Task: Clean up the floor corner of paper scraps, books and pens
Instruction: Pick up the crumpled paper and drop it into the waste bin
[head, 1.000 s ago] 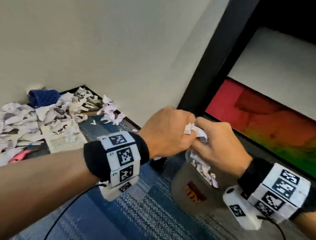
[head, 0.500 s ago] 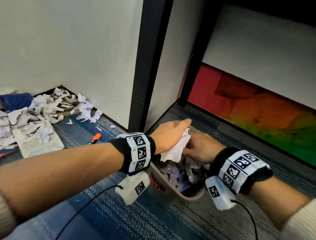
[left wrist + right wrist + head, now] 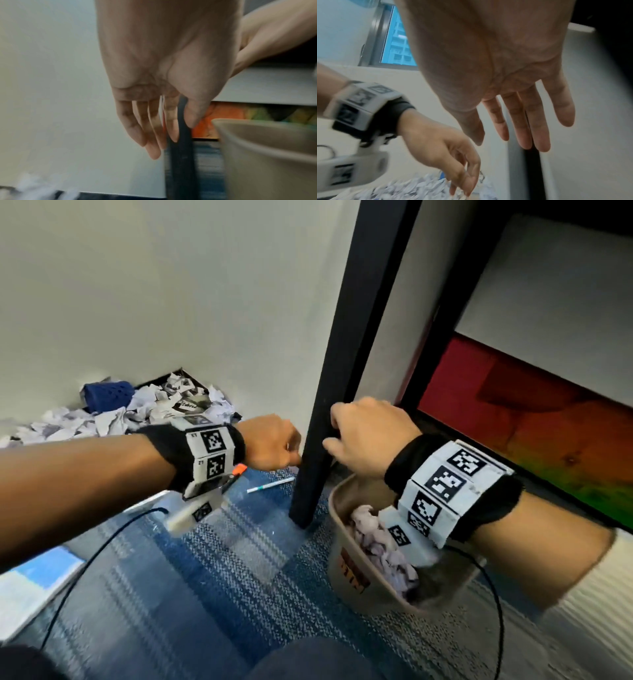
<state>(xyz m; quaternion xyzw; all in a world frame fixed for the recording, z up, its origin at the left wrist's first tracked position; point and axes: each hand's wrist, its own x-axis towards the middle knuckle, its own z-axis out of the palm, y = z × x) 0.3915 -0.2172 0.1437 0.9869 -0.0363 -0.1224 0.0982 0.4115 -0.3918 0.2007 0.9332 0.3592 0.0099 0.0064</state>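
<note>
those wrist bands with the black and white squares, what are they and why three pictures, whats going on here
No machine here: a person is tidying a floor corner with bare hands, wearing marker bands with a small camera on each wrist. The wide picture comes from a head camera; the other two look along each palm. The left hand and right hand are both open and hold nothing. Below the right wrist stands a bin with crumpled paper inside. Paper scraps are heaped in the corner, and a pen lies on the carpet beside a black table leg.
</note>
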